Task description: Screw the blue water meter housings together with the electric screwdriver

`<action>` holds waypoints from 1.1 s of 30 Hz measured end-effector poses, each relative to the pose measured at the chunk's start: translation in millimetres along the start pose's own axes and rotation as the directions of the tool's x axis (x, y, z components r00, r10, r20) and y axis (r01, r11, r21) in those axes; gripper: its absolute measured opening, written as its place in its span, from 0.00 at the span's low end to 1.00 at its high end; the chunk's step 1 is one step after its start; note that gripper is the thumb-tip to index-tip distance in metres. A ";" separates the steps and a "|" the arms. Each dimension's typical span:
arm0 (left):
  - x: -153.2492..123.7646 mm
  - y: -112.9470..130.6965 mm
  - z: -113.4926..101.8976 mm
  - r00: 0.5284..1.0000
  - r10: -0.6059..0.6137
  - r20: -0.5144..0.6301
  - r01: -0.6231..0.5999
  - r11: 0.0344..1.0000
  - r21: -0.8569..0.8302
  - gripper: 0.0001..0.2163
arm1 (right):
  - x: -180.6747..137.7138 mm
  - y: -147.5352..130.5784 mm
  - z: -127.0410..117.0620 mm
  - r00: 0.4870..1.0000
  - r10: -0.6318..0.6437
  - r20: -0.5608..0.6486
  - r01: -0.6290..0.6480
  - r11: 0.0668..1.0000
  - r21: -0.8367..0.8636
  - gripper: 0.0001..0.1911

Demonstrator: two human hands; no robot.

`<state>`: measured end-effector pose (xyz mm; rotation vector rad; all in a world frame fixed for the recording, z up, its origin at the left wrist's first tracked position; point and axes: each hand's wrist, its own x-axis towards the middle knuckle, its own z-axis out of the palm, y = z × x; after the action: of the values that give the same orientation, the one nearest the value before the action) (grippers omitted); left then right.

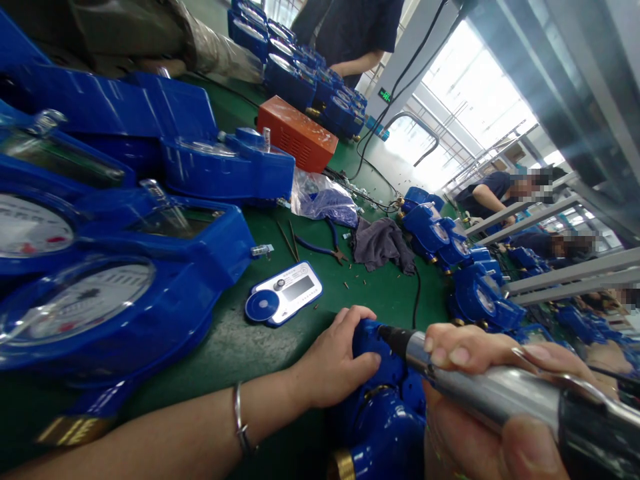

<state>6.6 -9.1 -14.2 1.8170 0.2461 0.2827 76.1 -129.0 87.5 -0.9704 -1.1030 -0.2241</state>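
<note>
Low in the head view, your left hand [335,363] curls, thumb and fingers part-closed, over a blue meter [393,430] at the tabletop [280,350]. Your right hand [463,427] wraps firmly round a driver [490,393], its black tip at the meter, beside your left fingers. Beyond lie a white-and-blue device [303,288], pliers [316,250] and a cloth [381,243].

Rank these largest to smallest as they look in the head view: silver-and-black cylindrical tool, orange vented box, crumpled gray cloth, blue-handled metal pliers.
Silver-and-black cylindrical tool, enlarged by nearness to the camera
Orange vented box
Crumpled gray cloth
Blue-handled pliers
</note>
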 end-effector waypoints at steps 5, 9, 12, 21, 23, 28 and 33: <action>0.7 -0.1 -0.8 1.000 -0.007 0.010 0.007 1.000 0.004 0.21 | 0.3 2.7 4.9 0.998 0.008 -0.058 -0.008 1.000 -0.010 0.18; 1.1 0.2 -1.0 1.000 -0.011 0.011 0.011 1.000 0.001 0.22 | 0.4 2.6 9.5 0.989 -0.016 -0.145 0.013 1.000 -0.026 0.16; 0.6 1.6 -0.9 1.000 -0.017 0.012 0.017 1.000 -0.004 0.22 | 1.8 0.0 8.2 0.994 0.029 -0.103 -0.038 0.996 -0.082 0.16; 0.2 2.7 -0.4 1.000 -0.020 0.010 0.020 1.000 0.002 0.21 | 1.4 2.1 -1.8 1.000 0.000 0.014 0.000 1.000 0.005 0.19; 0.7 3.6 -0.8 1.000 -0.017 0.009 0.017 1.000 0.002 0.22 | 0.3 5.0 -5.5 1.000 -0.002 0.030 0.001 1.000 0.021 0.20; 0.2 8.9 -2.4 0.999 -0.028 0.025 0.028 1.000 0.001 0.23 | -1.6 8.6 1.6 0.981 0.002 -0.193 -0.008 1.000 -0.028 0.19; -1.1 9.7 -2.0 0.999 -0.044 0.023 0.044 0.999 0.002 0.22 | -3.7 5.5 8.3 0.971 0.077 -0.224 -0.094 0.993 -0.066 0.23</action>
<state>5.1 -10.1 -4.4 1.8133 0.2703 0.2308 72.2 -120.6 82.3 -1.0318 -0.8515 -0.2985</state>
